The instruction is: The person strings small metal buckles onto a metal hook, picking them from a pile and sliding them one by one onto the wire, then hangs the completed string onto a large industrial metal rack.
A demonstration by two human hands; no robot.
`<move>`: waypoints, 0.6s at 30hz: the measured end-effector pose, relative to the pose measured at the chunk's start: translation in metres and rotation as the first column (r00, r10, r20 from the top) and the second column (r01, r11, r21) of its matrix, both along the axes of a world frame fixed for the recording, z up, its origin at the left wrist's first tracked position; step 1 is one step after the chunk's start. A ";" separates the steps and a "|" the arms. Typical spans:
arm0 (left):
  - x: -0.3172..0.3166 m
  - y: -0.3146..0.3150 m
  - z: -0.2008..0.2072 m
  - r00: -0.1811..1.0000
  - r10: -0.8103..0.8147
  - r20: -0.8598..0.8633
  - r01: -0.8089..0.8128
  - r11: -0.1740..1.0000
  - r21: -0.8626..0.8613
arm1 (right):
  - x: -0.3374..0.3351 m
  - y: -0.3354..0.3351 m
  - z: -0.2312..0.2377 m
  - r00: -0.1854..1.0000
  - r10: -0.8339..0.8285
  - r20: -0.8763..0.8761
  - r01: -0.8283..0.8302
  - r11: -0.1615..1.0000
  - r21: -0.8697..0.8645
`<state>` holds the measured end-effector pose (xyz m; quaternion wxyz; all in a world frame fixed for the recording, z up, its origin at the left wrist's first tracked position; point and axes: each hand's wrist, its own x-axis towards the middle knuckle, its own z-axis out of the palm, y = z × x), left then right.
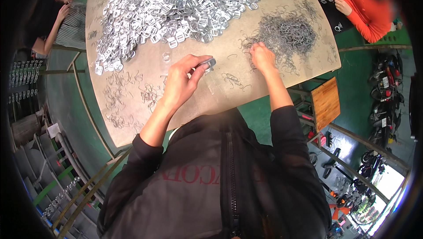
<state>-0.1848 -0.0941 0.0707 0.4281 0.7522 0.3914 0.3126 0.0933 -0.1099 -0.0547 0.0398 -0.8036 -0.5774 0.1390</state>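
My left hand (181, 79), above the middle of the table, is closed on a few silvery metal buckles (209, 64) pinched between thumb and fingers. To the right, my right hand (263, 58) reaches the near left edge of a tangled heap of thin bent wire hooks (293, 34). Its fingertips are pressed together, and what they hold is too small to make out. A large mound of shiny frame-shaped metal buckles (176, 10) covers the far left and middle of the table. One buckle (166, 56) lies alone just beyond my left hand.
Loose wire hooks (115, 100) are scattered over the brown tabletop (216, 96). A person in orange (359, 8) works at the far right, another in dark clothes (44, 19) at the far left. A wooden stool (326, 103) stands beside the table's right corner.
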 end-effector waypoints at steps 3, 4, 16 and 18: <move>-0.003 0.000 0.000 0.999 -0.003 -0.038 0.004 1.000 0.004 | 0.003 -0.002 0.009 0.992 -0.036 -0.120 0.043 0.997 0.062; -0.003 0.000 0.000 0.999 -0.003 -0.046 0.003 1.000 0.003 | 0.003 -0.002 0.010 0.989 -0.018 -0.149 0.034 0.994 0.108; -0.001 0.000 0.007 0.998 0.003 -0.067 -0.004 1.000 -0.015 | 0.004 0.006 0.013 0.992 0.123 -0.036 -0.109 0.959 0.261; 0.000 0.000 0.007 0.998 0.004 -0.062 -0.003 1.000 0.013 | -0.007 0.004 0.028 0.895 0.048 -0.443 0.090 0.954 0.285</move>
